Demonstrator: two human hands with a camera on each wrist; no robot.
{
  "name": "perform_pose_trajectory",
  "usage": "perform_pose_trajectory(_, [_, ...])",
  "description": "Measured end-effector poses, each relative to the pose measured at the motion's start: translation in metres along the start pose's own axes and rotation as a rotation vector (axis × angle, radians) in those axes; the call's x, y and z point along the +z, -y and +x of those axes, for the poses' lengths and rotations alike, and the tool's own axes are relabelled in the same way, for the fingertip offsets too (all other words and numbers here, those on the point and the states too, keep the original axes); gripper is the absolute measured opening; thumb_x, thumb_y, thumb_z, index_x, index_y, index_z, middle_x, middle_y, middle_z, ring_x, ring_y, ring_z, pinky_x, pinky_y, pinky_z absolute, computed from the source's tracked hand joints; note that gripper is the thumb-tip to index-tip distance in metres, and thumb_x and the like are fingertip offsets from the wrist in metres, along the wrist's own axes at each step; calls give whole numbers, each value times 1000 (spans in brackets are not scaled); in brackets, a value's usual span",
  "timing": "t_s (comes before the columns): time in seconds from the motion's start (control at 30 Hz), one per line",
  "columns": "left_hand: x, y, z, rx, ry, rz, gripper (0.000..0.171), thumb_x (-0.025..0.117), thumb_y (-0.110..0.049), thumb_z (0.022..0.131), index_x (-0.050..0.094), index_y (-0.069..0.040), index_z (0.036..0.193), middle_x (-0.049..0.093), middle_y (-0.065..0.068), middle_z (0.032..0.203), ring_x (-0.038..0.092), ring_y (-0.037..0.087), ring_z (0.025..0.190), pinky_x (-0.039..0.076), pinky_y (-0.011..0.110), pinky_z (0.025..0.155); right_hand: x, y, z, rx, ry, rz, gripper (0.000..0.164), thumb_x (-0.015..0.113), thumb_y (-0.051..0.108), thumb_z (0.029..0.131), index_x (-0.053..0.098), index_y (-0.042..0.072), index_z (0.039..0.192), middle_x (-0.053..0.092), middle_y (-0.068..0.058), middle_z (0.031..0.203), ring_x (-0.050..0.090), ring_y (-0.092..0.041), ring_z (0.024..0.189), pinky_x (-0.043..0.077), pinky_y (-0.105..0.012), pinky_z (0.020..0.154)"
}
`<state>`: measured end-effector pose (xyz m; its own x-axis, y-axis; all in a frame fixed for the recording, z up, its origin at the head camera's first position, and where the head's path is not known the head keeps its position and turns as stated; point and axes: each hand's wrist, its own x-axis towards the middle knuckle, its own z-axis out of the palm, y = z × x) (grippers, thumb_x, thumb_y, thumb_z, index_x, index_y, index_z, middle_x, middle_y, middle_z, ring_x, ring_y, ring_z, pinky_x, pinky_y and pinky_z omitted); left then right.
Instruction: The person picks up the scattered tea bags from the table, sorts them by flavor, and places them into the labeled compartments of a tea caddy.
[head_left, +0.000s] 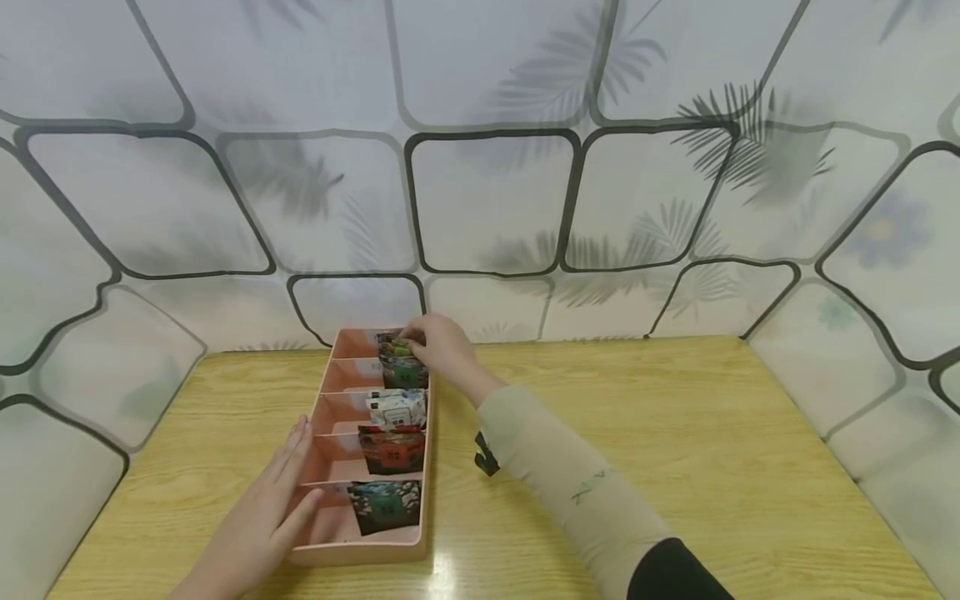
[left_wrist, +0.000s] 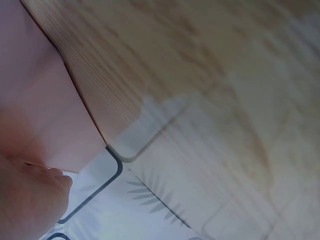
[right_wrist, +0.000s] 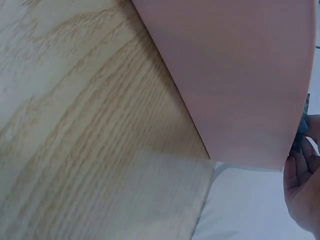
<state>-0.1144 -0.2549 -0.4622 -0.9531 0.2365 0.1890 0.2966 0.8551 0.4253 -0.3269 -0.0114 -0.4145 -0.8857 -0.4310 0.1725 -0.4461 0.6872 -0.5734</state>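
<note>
A long pink box with several compartments in a row stands on the table. Small sachets lean in it: a dark one with a green label nearest, then a red-and-black one, a white-and-blue one and a dark green one. At the far compartment my right hand pinches a greenish sachet, partly covered by the fingers. My left hand rests along the box's left side, fingers straight, thumb over the rim. The right wrist view shows the right hand beyond the pink wall.
The box stands on a light wooden table, left of its middle. A small black object lies right of the box, partly hidden by the right sleeve. A patterned white cloth rises behind the table and at its sides.
</note>
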Motion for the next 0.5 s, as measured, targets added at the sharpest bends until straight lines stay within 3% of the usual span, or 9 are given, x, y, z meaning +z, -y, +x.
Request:
perform_pose_trajectory(0.2, [-1, -1, 0, 2, 7, 9, 79, 55, -35, 111, 11, -12, 172, 17, 19, 178, 29, 47, 159, -10, -4, 112, 4, 2, 0, -5, -7, -50, 19, 67, 10, 106, 80, 11, 120, 78, -6, 122, 73, -21, 112, 61, -35, 97])
perform_pose_trajectory(0.5, [-1, 1, 0, 46, -35, 66, 79, 58, -34, 110, 15, -11, 172, 21, 19, 177, 27, 37, 162, -9, -3, 116, 1, 3, -2, 42, 4, 31, 20, 66, 9, 106, 77, 9, 122, 76, -7, 122, 72, -22, 112, 60, -36, 98])
